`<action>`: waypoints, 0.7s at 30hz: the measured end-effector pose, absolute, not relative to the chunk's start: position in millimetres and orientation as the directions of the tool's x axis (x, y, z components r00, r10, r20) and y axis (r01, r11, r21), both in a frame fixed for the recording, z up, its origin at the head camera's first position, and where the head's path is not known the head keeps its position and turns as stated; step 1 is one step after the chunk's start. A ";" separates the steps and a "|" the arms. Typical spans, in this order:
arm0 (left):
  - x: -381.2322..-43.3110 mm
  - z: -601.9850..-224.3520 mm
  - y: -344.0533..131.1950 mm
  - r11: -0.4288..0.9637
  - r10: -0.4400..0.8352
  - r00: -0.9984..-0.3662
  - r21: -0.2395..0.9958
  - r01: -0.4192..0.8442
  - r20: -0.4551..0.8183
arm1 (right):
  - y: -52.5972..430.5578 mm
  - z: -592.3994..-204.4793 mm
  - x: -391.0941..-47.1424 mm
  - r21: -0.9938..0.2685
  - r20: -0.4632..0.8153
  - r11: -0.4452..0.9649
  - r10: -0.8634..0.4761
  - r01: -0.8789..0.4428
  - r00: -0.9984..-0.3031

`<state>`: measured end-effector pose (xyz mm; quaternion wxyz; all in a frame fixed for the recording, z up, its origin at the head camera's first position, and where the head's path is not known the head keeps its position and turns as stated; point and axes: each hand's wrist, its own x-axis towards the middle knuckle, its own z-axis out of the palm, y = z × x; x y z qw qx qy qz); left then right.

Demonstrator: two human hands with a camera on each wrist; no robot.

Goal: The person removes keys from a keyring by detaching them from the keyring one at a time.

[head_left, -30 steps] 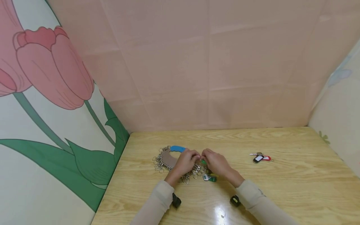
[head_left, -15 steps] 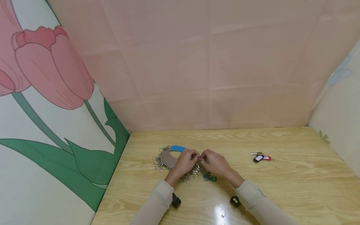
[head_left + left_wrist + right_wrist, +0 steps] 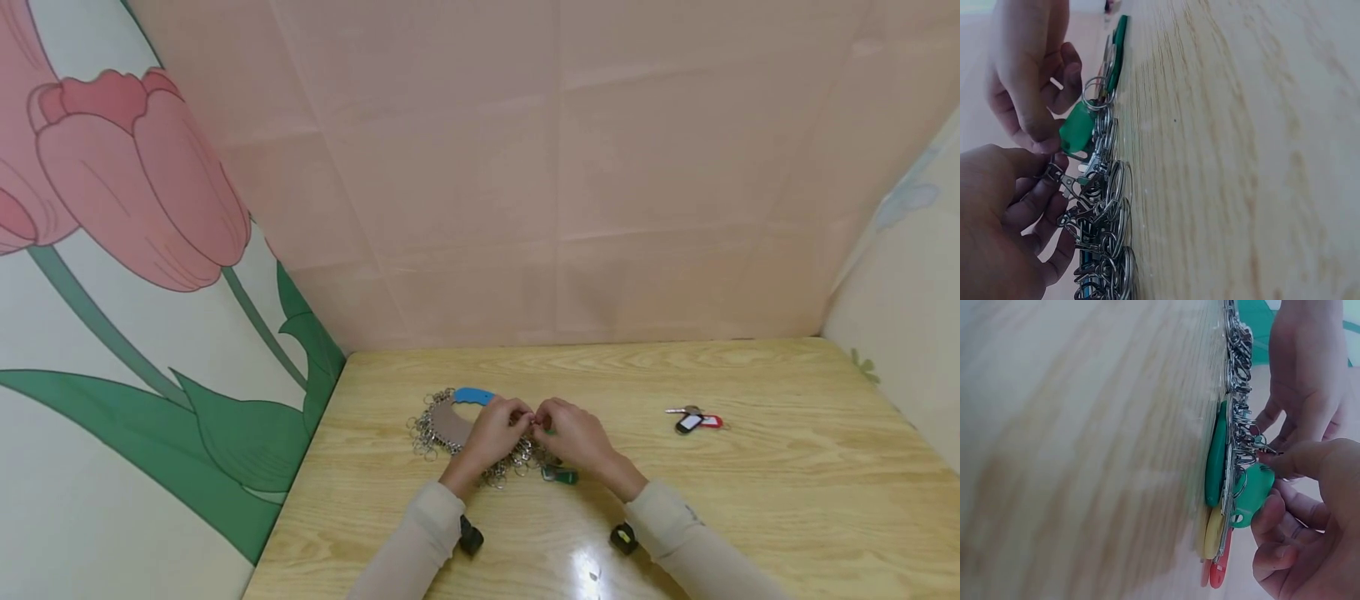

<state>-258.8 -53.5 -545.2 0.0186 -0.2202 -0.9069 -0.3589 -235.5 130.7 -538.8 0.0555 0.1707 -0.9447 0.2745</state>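
Observation:
A crescent-shaped key holder (image 3: 448, 425) with a blue handle (image 3: 474, 396) lies flat, its outer edge lined with small metal clasps and split rings (image 3: 1116, 187). My left hand (image 3: 495, 432) pinches a small metal clasp (image 3: 1055, 173) at its right end. Beside it, my right hand (image 3: 573, 433) pinches a thin metal ring at its fingertips. A green key tag (image 3: 1252, 494) hangs just under those fingers. Another green tag (image 3: 559, 475) lies on the table below, with yellow (image 3: 1213, 532) and red (image 3: 1220, 565) tags in the right wrist view. Fingers partly hide the join of ring and clasp.
A key with a black tag (image 3: 688, 424) and a red tag (image 3: 711, 422) lies to the right on the wooden table (image 3: 795, 467). A pink-covered wall (image 3: 555, 208) stands behind, and a tulip-printed panel (image 3: 150, 192) at the left.
Both hands stay together at the same spot. My right fingers shift slightly, and the green tag under them swings a little.

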 end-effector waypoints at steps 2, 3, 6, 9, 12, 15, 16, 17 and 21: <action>-258.4 -545.0 -53.8 0.639 0.386 -0.902 0.650 0.411 0.192 | 130.1 -538.2 -235.0 -0.500 0.200 0.791 -0.289 -0.351 -0.936; -258.0 -544.6 -54.1 0.637 0.385 -0.903 0.654 0.409 0.190 | 129.8 -537.8 -234.8 -0.501 0.201 0.791 -0.287 -0.350 -0.936; -257.2 -544.2 -54.7 0.629 0.383 -0.905 0.666 0.402 0.185 | 128.7 -537.1 -234.5 -0.508 0.207 0.790 -0.276 -0.344 -0.939; -256.9 -544.7 -54.7 0.620 0.387 -0.903 0.671 0.406 0.188 | 128.4 -537.0 -234.3 -0.520 0.209 0.786 -0.262 -0.334 -0.942; -257.3 -545.8 -55.2 0.623 0.396 -0.895 0.655 0.427 0.206 | 128.8 -537.1 -234.4 -0.530 0.207 0.782 -0.254 -0.326 -0.945; -257.4 -545.2 -55.3 0.641 0.403 -0.881 0.610 0.465 0.249 | 129.5 -537.4 -235.2 -0.544 0.205 0.776 -0.246 -0.319 -0.947; -257.5 -544.8 -55.2 0.650 0.405 -0.875 0.589 0.480 0.266 | 129.9 -537.7 -235.5 -0.547 0.205 0.774 -0.245 -0.318 -0.948; -257.5 -544.2 -55.1 0.659 0.407 -0.868 0.567 0.494 0.283 | 130.2 -538.0 -235.8 -0.553 0.204 0.770 -0.245 -0.318 -0.948; -256.9 -542.0 -53.8 0.659 0.421 -0.852 0.540 0.523 0.312 | 131.1 -537.8 -235.9 -0.591 0.189 0.747 -0.239 -0.305 -0.953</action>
